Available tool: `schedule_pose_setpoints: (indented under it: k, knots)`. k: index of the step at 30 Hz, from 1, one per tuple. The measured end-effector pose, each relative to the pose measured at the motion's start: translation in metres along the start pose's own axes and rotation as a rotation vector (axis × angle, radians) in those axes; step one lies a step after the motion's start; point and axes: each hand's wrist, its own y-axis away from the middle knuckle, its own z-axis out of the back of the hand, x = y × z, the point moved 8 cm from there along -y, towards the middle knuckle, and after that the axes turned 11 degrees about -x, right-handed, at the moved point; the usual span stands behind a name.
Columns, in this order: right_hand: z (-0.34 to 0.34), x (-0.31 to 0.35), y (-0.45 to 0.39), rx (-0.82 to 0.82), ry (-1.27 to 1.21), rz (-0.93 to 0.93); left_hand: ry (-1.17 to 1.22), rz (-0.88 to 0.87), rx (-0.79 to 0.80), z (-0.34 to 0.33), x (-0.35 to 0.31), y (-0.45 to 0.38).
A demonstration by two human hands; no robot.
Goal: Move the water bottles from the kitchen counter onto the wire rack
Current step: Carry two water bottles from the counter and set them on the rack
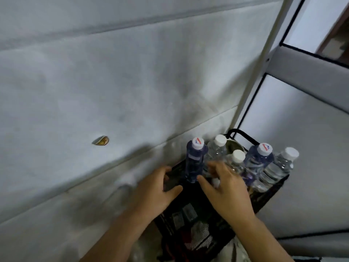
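Grey quilted fabric (94, 82) is seen filling the left and centre of the view, with a small torn hole (101, 141) showing something yellowish behind it. Further right, at the foot of that fabric, a black wire rack (272, 195) is seen from above, and five water bottles are stood upright on its top tier, packed close together. From left to right these are a blue-tinted bottle (194, 163) with a printed white cap, two clear bottles (217, 148) with plain white caps, a second blue-tinted bottle (258, 161), and a last clear bottle (279, 167) at the rack's right edge. The task is judged to be well advanced, perhaps finished (the kitchen counter is out of view, so any bottles left there cannot be counted).

Both bare forearms are extended up from the bottom edge. The left hand (156, 188) is laid palm down on the rack's near left corner, fingers loosely spread, gripping nothing. The right hand (224, 190) is held just right of the leftmost bottle, thumb at or close to its base, fingers spread over the clear bottles; with motion blur, a grip cannot be confirmed. At far right a pale frame with black edging (302, 76) is seen.
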Motion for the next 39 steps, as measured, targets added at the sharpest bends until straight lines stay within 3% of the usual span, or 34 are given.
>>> schedule_pose_setpoints:
  k: [3, 8, 13, 16, 26, 34, 39]
  knots:
    - [-0.021, 0.018, 0.014, 0.18, -0.011, 0.127, -0.09, 0.089, -0.044, 0.021, 0.015, 0.044]
    - [-0.046, 0.056, 0.069, 0.504, -0.084, 0.383, -0.139, 0.414, -0.163, 0.047, 0.059, 0.156]
    - [-0.07, 0.121, 0.172, 0.851, -0.161, 0.658, -0.153, 0.736, -0.213, 0.069, 0.098, 0.295]
    - [-0.08, 0.164, 0.252, 1.026, -0.168, 0.876, -0.134, 0.93, -0.361, 0.09, 0.11, 0.392]
    - [-0.047, 0.266, 0.556, 1.412, -0.175, 1.419, -0.044, 1.51, -0.808, 0.078, 0.099, 0.737]
    - [0.011, 0.295, 0.811, 1.597, -0.181, 1.504, 0.005, 1.877, -1.065, 0.038, 0.072, 1.022]
    - [0.031, 0.297, 0.941, 1.715, -0.09, 1.589, 0.085, 2.006, -1.163, 0.01, 0.067, 1.143]
